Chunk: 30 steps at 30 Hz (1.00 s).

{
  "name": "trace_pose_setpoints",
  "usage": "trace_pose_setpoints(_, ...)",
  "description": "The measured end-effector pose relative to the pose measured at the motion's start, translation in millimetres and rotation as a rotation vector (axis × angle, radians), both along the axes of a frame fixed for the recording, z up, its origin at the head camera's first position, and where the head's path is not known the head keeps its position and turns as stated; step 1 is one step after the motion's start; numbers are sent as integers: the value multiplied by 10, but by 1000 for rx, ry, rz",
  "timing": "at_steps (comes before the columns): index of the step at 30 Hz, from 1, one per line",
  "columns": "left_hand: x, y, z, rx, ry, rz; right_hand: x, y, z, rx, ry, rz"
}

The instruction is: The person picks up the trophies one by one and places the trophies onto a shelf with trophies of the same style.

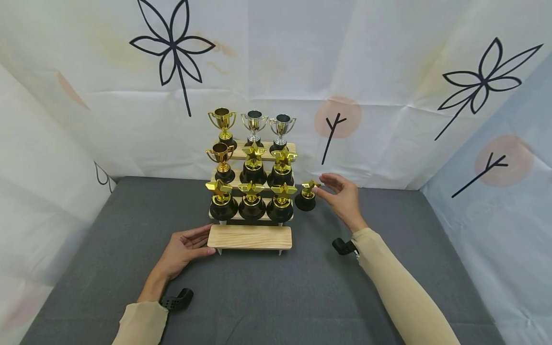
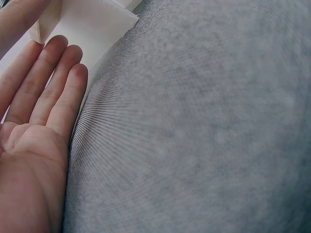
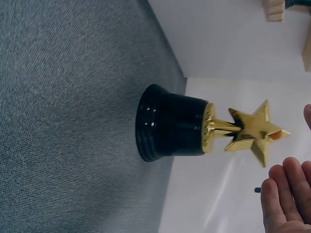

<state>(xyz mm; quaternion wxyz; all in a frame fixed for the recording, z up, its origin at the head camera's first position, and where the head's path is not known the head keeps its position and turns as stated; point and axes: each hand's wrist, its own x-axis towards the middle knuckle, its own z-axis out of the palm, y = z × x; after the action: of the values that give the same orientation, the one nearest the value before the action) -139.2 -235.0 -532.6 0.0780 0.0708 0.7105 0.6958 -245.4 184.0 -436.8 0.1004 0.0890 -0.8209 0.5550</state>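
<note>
Star trophy (image 1: 307,195): upright on the grey mat (image 1: 302,297), just right of the wooden stand (image 1: 250,237).
Right hand (image 1: 342,196): beside the star, fingers relaxed and slightly spread; whether a fingertip touches it is hard to tell.
Left hand (image 1: 183,249): palm up, fingers straight and together against the stand's lowest, bare step.
Upper steps: nine trophies, cups and stars.

Left hand (image 2: 34,141) at frame's left edge, palm up, fingers (image 2: 48,82) straight and close together, lying on grey woven cloth (image 2: 204,131). Fingertips beside pale flat-faced block (image 2: 95,26), just past them; contact unclear. Thumb partly visible above fingers, near block's upper corner. Cloth stretches away right of hand.
</note>
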Motion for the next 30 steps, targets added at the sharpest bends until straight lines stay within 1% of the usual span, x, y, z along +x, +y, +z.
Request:
trace_pose_setpoints(10, -3, 7, 2, -2, -6, 4, -95, -18, -87, 2, -50, 28)
trace_pose_setpoints(20, -5, 6, 8, 4, 0, 0, -178, -43, -173, 20, -83, 13)
trace_pose_setpoints(26, -6, 2, 4, 2, -1, 2, -191, -81, -196, 49, -120, -4)
trace_pose_setpoints(30, -3, -4, -5, 2, 3, -3, -183, -100, -203, 69, -132, -1)
